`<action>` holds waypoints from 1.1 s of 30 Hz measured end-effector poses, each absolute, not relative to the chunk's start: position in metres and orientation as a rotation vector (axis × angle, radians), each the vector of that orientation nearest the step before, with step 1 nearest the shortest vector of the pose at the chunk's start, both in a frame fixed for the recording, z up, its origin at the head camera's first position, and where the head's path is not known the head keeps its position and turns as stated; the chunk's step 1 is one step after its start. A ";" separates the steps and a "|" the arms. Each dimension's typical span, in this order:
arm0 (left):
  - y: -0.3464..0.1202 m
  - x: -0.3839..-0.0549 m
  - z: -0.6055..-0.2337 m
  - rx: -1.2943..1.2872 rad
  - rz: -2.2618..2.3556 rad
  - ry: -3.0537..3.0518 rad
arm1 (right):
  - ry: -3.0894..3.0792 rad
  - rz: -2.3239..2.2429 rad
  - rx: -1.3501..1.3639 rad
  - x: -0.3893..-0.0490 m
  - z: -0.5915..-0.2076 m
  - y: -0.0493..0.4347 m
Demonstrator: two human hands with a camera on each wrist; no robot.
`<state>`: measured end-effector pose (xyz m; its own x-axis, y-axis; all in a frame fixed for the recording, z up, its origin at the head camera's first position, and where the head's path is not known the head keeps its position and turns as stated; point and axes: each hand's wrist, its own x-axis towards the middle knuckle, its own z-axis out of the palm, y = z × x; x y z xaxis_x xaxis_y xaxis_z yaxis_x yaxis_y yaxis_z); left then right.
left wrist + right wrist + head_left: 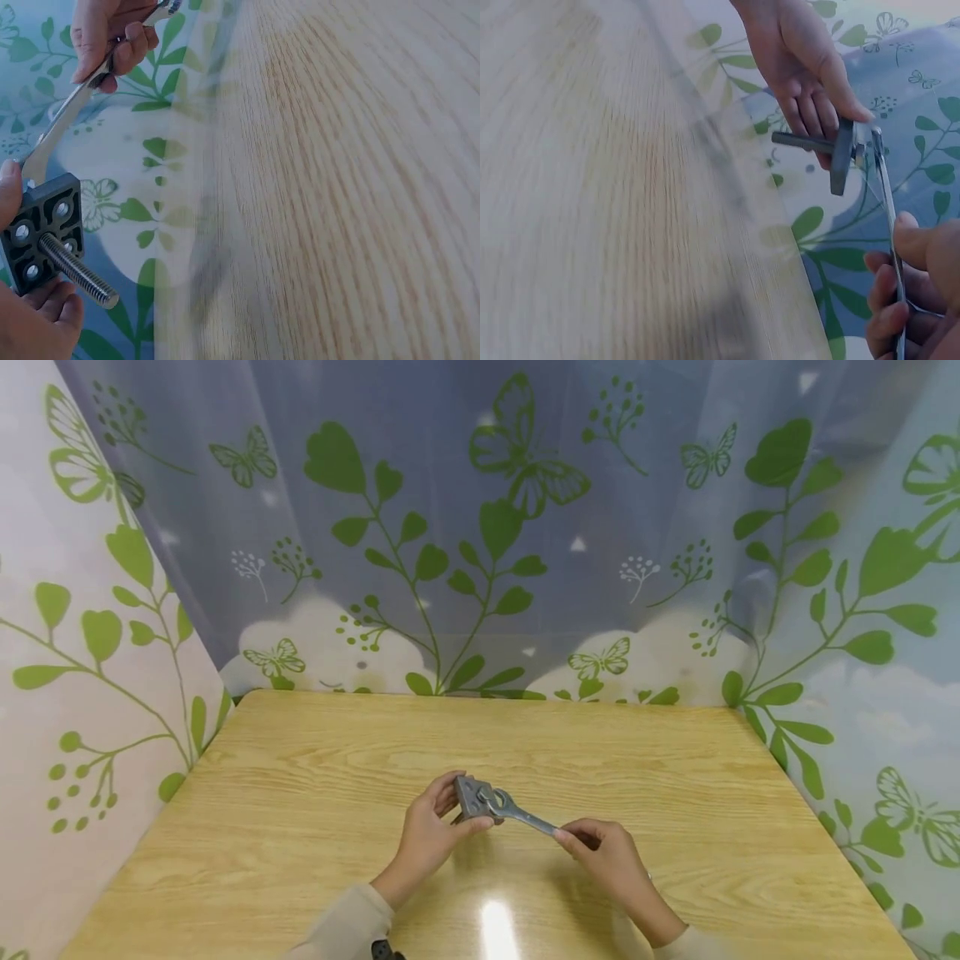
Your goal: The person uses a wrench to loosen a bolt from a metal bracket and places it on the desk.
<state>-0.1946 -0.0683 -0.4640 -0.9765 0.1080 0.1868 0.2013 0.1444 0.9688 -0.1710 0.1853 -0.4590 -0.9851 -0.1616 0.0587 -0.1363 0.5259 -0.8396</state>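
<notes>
My left hand [427, 839] grips a dark grey square plate [468, 797] by its edges, thumb along the near side. Through the plate's middle runs a bolt, and its threaded shank [81, 271] sticks out on the side away from the wrench. Several holes surround the bolt in the left wrist view. My right hand [611, 860] holds a metal wrench [531, 819] by its far end, thumb against curled fingers. The wrench's other end meets the bolt head side of the plate, close to my left thumb. Both hands hold these parts up over the table.
A wooden table [337, 760] with light grain spreads beneath the hands. Curtains [420, 510] printed with green leaves and butterflies hang behind it and on both sides. A bright light reflection lies on the table's near part.
</notes>
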 end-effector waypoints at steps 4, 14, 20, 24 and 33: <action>-0.067 -0.195 -0.464 -0.315 -1.980 -2.297 | 2.719 -1.568 -0.158 -0.169 -0.460 0.176; -0.064 -0.191 -0.463 -0.351 -1.951 -2.256 | 2.617 -1.613 -0.129 -0.167 -0.461 0.163; -0.066 -0.191 -0.462 -0.384 -1.886 -2.305 | 2.559 -1.632 -0.138 -0.168 -0.461 0.162; -0.068 -0.193 -0.461 -0.408 -1.866 -2.336 | 2.541 -1.659 -0.132 -0.168 -0.461 0.163; -0.077 -0.196 -0.452 -0.599 -1.980 -2.336 | 2.540 -1.600 -0.281 -0.176 -0.464 0.175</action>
<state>-0.1956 -0.0769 -0.4523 -0.9260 0.2741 0.2596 0.3010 0.1211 0.9459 -0.1764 0.1746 -0.4637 -0.9747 -0.2233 -0.0080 -0.0892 0.4215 -0.9024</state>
